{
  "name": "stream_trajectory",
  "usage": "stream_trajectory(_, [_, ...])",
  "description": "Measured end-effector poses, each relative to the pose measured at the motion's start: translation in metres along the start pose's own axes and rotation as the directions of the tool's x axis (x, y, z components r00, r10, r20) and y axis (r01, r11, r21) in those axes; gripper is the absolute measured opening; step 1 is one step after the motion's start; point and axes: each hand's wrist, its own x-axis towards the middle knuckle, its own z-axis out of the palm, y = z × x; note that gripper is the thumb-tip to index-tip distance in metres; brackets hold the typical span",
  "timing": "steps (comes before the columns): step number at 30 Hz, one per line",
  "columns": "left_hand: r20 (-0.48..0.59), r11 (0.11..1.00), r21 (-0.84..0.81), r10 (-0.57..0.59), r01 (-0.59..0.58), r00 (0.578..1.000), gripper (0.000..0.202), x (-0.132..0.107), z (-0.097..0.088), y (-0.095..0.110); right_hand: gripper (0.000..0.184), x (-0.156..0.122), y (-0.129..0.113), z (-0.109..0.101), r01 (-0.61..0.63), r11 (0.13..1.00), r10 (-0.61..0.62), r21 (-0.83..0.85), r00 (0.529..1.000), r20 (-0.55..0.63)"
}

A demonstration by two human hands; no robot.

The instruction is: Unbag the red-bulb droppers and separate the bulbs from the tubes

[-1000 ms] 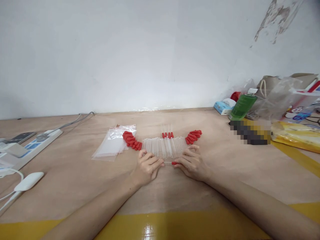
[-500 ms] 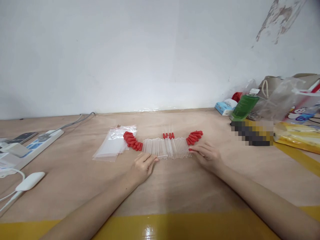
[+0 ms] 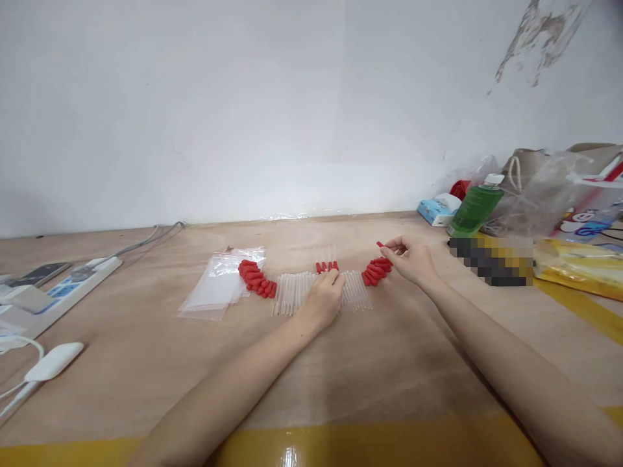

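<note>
My left hand [image 3: 325,295] lies over the row of thin clear tubes [image 3: 291,293], fingers pinched together near their far ends; what is between the fingertips is hidden. My right hand [image 3: 409,259] is raised slightly above the right pile of red rubber caps [image 3: 376,271] and pinches one red cap [image 3: 380,244] between thumb and finger. A second pile of red caps [image 3: 256,279] sits at the left end of the tubes. Just beyond the left fingertips, several clear tubes with red caps on their near ends [image 3: 327,266] lie side by side.
Clear zip bags [image 3: 209,288] lie left of the caps. Farther left are a white power strip [image 3: 82,285] and a white charger [image 3: 54,361] with cables. On the right stand a green bottle [image 3: 476,207], a tissue pack [image 3: 435,212] and a yellow packet [image 3: 579,266].
My left hand has moved right and farther forward over the tubes; the tube it held no longer shows. My right hand has lifted away from the tubes to above the right cap pile.
</note>
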Motion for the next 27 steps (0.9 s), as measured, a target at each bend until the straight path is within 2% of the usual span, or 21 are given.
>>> stream_trajectory(3, [0.091,0.998,-0.043,-0.044,0.048,0.995,0.015,0.004,0.007,0.011,0.022,-0.004,0.004,-0.001,0.015,0.998,-0.010,-0.064,0.997,0.074])
stream_trajectory(5, [0.080,0.992,-0.100,-0.064,0.072,0.995,0.012,0.002,0.006,0.016,0.020,-0.006,0.004,-0.003,0.073,0.991,-0.060,-0.116,0.992,0.111])
stream_trajectory(8, [0.042,0.990,-0.108,-0.082,0.086,0.996,0.043,-0.008,-0.004,0.018,0.018,-0.007,0.001,-0.006,0.171,0.962,-0.142,-0.212,0.979,0.147])
stream_trajectory(10, [0.066,0.992,-0.069,-0.097,0.102,0.993,0.058,-0.017,-0.010,0.014,0.017,-0.007,-0.001,-0.008,0.219,0.936,-0.182,-0.274,0.971,0.156])
stream_trajectory(16, [0.210,0.996,-0.038,-0.066,0.076,0.976,0.062,-0.038,-0.015,0.002,0.019,-0.007,-0.001,-0.007,0.311,0.887,-0.261,-0.340,0.947,0.186])
stream_trajectory(20, [0.153,0.994,-0.031,-0.103,0.109,0.983,0.053,-0.044,-0.014,0.005,0.021,-0.008,-0.001,-0.007,0.311,0.894,-0.283,-0.324,0.950,0.132])
stream_trajectory(24, [0.084,0.994,0.001,-0.111,0.111,0.990,0.047,-0.044,-0.017,0.004,0.019,-0.014,-0.016,0.000,0.313,0.903,-0.315,-0.293,0.948,0.039])
stream_trajectory(27, [0.031,0.981,0.035,-0.190,0.189,0.981,0.036,-0.029,-0.022,-0.009,0.015,-0.027,-0.036,0.011,0.396,0.884,-0.386,-0.248,0.918,0.088])
